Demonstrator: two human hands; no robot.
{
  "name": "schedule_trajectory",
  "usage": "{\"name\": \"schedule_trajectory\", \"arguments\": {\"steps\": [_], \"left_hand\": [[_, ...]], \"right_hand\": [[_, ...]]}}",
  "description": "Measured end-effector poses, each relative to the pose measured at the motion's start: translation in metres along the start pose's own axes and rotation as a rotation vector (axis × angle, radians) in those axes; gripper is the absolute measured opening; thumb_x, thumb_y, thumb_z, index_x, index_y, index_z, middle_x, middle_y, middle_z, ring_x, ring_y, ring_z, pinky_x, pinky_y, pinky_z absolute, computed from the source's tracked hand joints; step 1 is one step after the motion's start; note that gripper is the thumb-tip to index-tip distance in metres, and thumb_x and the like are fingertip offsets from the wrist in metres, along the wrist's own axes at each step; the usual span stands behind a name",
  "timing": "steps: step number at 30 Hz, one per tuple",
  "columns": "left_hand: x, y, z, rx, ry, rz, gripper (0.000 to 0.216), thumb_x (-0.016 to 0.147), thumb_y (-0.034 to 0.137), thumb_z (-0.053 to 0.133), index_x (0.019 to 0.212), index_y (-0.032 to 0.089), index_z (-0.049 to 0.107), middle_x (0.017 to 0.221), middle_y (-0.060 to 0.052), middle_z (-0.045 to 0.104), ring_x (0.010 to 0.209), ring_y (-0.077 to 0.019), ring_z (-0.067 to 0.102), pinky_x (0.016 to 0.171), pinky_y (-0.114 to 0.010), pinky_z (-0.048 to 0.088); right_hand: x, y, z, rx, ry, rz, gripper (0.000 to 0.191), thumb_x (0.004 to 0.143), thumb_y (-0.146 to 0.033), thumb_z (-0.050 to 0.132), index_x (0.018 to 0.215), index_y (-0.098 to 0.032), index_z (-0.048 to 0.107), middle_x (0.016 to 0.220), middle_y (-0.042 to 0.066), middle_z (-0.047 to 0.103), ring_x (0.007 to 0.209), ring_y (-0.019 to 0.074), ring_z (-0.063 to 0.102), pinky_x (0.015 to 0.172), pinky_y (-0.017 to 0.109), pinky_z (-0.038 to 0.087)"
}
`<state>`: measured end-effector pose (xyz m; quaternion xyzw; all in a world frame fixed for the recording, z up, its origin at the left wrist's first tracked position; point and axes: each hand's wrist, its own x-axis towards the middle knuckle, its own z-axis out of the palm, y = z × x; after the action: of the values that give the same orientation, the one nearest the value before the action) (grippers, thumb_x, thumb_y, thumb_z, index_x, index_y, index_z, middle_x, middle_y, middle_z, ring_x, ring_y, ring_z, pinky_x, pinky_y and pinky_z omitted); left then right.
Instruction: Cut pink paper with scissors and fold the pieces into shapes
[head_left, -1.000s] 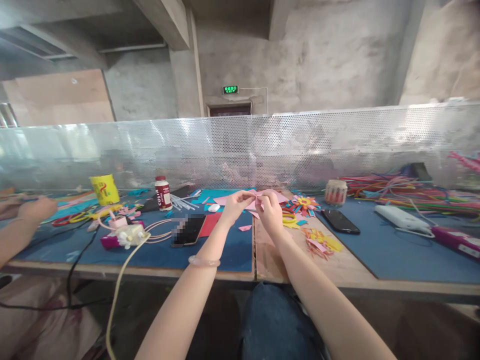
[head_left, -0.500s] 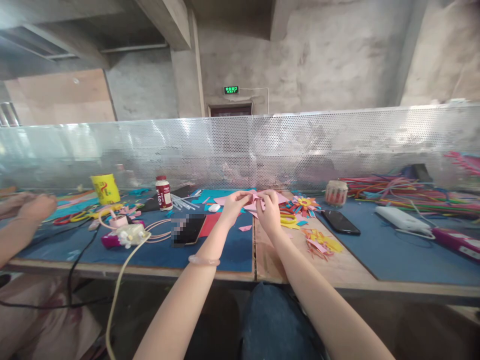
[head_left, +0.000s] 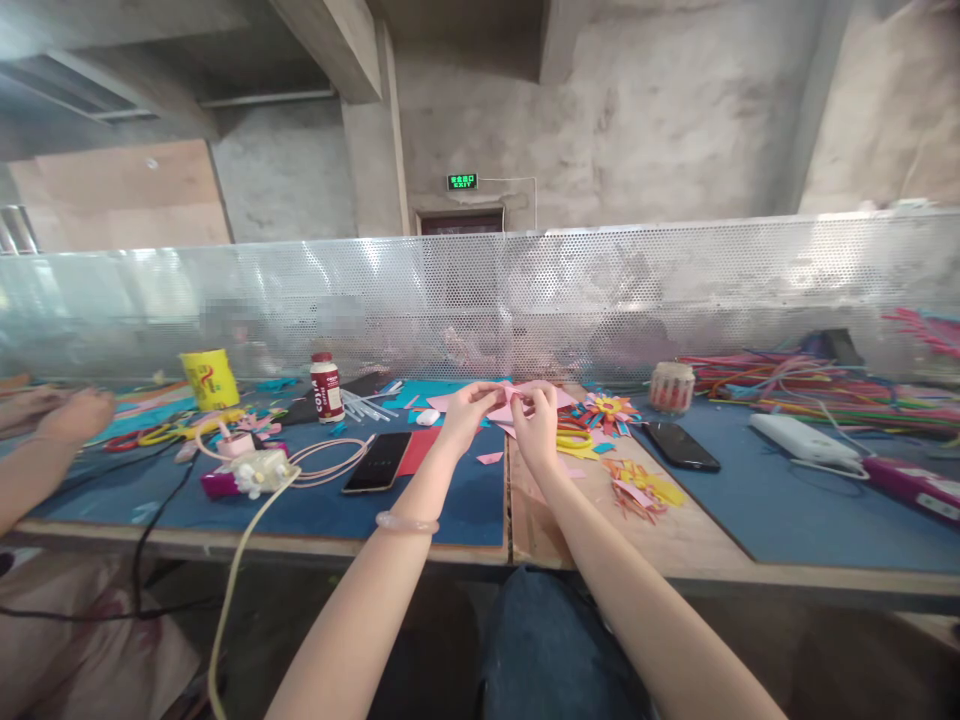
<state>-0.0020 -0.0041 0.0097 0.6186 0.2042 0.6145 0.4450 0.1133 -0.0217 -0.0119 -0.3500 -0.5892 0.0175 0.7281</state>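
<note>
Both hands meet over the middle of the table, pinching a small piece of pink paper (head_left: 509,392) between them. My left hand (head_left: 474,408) grips it from the left, with a bangle on that wrist. My right hand (head_left: 537,415) closes on it from the right, fingers bent. Larger pink sheets (head_left: 442,402) lie under and behind the hands. Yellow-handled scissors (head_left: 574,440) rest just right of my right hand. Beyond them sits a paper flower (head_left: 609,410) in red, yellow and blue. A pink scrap (head_left: 490,458) lies below my hands.
Left stand a phone (head_left: 379,462), a bottle (head_left: 325,388), a yellow can (head_left: 210,378) and a power strip (head_left: 244,475) with cables. A co-worker's hands (head_left: 79,415) are at far left. Right are cut strips (head_left: 643,487), another phone (head_left: 681,445), a jar (head_left: 672,387) and a white device (head_left: 806,440).
My right hand's fingers have curled slightly closer around the pink paper. The co-worker's hands at the left have shifted slightly. The table items look unmoved.
</note>
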Motion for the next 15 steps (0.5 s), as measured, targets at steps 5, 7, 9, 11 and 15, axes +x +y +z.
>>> {"name": "schedule_trajectory", "arguments": {"steps": [5, 7, 9, 11, 15], "left_hand": [[0.0000, 0.0019, -0.0002, -0.027, 0.011, -0.041, 0.026, 0.064, 0.025, 0.068, 0.087, 0.015, 0.061, 0.084, -0.006, 0.067, 0.081, -0.0154, 0.063, 0.085, -0.035, 0.046], [0.0002, 0.0023, -0.0008, -0.051, 0.026, -0.053, 0.032, 0.064, 0.023, 0.069, 0.093, 0.016, 0.059, 0.084, -0.005, 0.068, 0.081, -0.0154, 0.063, 0.086, -0.037, 0.046], [0.0005, 0.0021, -0.0011, -0.061, 0.038, -0.053, 0.034, 0.063, 0.023, 0.070, 0.094, 0.016, 0.057, 0.083, -0.004, 0.068, 0.081, -0.0153, 0.064, 0.086, -0.037, 0.046], [0.0007, 0.0013, -0.0013, -0.051, 0.046, -0.047, 0.032, 0.063, 0.023, 0.071, 0.090, 0.015, 0.057, 0.081, -0.004, 0.068, 0.080, -0.0152, 0.064, 0.087, -0.037, 0.046], [0.0011, -0.0007, -0.0015, -0.018, 0.037, -0.061, 0.028, 0.063, 0.026, 0.071, 0.084, 0.015, 0.056, 0.079, -0.004, 0.067, 0.078, -0.0154, 0.064, 0.085, -0.038, 0.046]], "right_hand": [[0.0019, 0.0056, 0.0011, 0.048, 0.042, 0.105, 0.019, 0.077, -0.029, 0.053, 0.093, -0.018, 0.052, 0.097, 0.007, 0.048, 0.077, 0.0151, 0.050, 0.060, 0.026, 0.044], [0.0022, 0.0069, 0.0020, 0.083, -0.001, 0.126, 0.021, 0.079, -0.034, 0.051, 0.092, -0.018, 0.054, 0.095, 0.007, 0.051, 0.076, 0.0149, 0.051, 0.063, 0.027, 0.044], [0.0021, 0.0067, 0.0025, 0.117, -0.059, 0.145, 0.020, 0.080, -0.036, 0.049, 0.084, -0.018, 0.055, 0.085, 0.005, 0.055, 0.073, 0.0149, 0.053, 0.064, 0.028, 0.044], [0.0021, 0.0057, 0.0026, 0.136, -0.100, 0.166, 0.020, 0.081, -0.037, 0.047, 0.079, -0.018, 0.055, 0.077, 0.003, 0.056, 0.069, 0.0149, 0.053, 0.063, 0.027, 0.044], [0.0029, 0.0057, 0.0026, 0.135, -0.102, 0.161, 0.018, 0.081, -0.034, 0.048, 0.080, -0.017, 0.055, 0.073, 0.002, 0.058, 0.067, 0.0145, 0.053, 0.062, 0.026, 0.043]]}}
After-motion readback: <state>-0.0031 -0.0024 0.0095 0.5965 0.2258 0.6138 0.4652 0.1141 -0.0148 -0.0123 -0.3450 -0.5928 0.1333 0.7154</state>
